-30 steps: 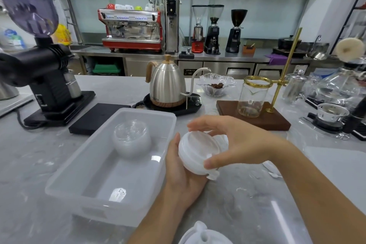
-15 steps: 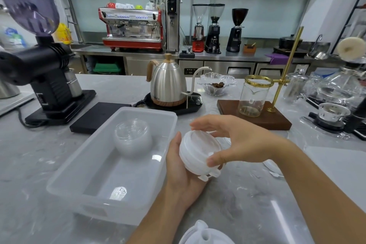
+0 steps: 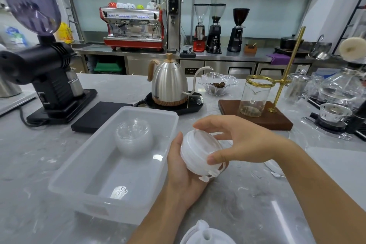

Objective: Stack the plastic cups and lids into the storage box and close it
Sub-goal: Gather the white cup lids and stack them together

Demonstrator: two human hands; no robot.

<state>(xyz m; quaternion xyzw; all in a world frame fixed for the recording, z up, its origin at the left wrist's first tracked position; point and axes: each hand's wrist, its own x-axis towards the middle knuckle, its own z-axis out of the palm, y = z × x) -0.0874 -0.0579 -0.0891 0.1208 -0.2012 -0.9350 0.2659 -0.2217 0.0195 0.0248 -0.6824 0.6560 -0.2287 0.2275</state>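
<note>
Kettle (image 3: 169, 83) lettering too small to read; left hand (image 3: 183, 166) cradles the white lids (image 3: 199, 153), right hand (image 3: 243, 140) pinching them

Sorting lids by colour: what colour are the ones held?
White, slightly translucent lids; the head view shows them.

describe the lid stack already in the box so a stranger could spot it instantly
Find the translucent storage box on the marble counter, left of both hands. The stack of clear lids sits at its far end. Unlike the white lids held between the hands, it's see-through and untouched.
</note>
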